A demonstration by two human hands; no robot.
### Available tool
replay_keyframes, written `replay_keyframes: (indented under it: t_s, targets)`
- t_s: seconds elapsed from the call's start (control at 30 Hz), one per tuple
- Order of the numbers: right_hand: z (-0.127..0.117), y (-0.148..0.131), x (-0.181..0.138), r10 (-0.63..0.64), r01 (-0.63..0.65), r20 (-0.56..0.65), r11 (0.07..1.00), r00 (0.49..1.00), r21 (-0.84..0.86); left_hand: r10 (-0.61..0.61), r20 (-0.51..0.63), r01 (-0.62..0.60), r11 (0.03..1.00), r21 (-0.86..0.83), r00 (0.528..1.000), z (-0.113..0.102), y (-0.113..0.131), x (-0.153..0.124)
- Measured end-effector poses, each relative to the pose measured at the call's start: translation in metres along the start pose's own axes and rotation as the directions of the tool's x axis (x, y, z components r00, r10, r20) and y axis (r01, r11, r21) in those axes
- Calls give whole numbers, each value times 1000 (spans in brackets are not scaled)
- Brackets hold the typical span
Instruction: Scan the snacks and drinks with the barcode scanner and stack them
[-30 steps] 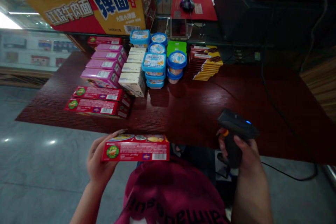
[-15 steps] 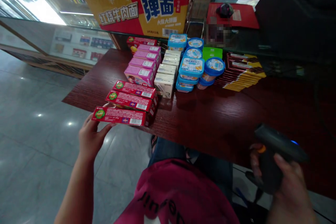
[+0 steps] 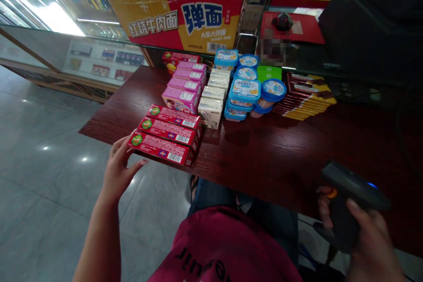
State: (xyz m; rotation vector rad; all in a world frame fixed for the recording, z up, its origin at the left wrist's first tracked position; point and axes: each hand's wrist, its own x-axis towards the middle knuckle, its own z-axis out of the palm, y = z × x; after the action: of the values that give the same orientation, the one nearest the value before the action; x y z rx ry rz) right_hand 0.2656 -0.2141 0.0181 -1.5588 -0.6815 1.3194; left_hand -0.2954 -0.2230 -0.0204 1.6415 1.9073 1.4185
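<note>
The left hand [image 3: 119, 171] was open with fingers spread, touching the left end of the nearest red box [image 3: 161, 148] at the table's [image 3: 280, 158] near-left edge. Well apart, at near right, the right hand [image 3: 368, 238] gripped a black scanner [image 3: 355, 183].

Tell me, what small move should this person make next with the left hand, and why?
Probably lift the left hand off the nearest red box and reach toward a pink box. The red box lies flat on the table, lined up beside two like it. The fingers are spread, not gripping. The right hand holds the scanner off to the side.
</note>
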Motion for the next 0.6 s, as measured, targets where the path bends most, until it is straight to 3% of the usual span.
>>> replay_keyframes:
  t_s: [0.1, 0.23, 0.33, 0.43, 0.5, 0.6]
  targets:
    - [0, 0, 1, 14, -15, -43, 1000, 999, -4, 5, 21, -2, 987, -162, 1000, -7, 14, 11]
    - [3, -2, -1, 36, -36, -33, 999, 999, -10, 68, -110, -83, 988, -129, 992, -10, 44, 61]
    - [3, -2, -2, 42, -42, -50, 999, 998, 6, 163, 50, -164, 986, 13, 985, -5, 72, 109]
    - [2, 0, -2, 51, -50, -68, 998, 996, 25, 309, 217, -337, 935, 107, 926, 8, 95, 146]
    - [1, 2, 0, 68, -65, -93, 997, 993, 29, 286, 287, -310, 950, 44, 914, 18, 99, 165]
    - [2, 3, 1, 151, -143, -169, 988, 974, 58, 189, 327, -169, 982, -88, 926, 33, 83, 197]
